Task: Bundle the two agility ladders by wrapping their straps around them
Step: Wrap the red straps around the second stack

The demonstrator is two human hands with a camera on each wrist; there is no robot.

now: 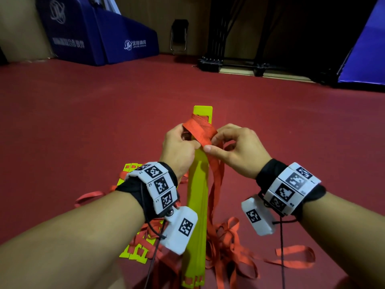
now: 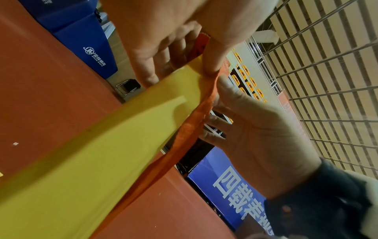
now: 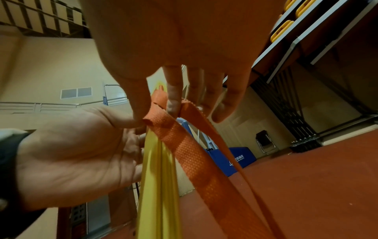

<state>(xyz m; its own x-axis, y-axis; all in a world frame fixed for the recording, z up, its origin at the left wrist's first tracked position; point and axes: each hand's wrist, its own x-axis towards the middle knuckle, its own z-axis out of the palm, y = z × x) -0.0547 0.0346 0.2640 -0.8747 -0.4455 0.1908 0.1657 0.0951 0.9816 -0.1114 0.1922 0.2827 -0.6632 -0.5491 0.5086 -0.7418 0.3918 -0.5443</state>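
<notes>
Red strap wound round far end of yellow ladder stack | left hand grips stack and wrap | right hand pinches strap | advice: keep tension, overlap turns | second ladder lies near left.

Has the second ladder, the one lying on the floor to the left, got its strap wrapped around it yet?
No: the second ladder lies fanned on the floor, red strap loose.

Head downward; wrists close, opposed.
</notes>
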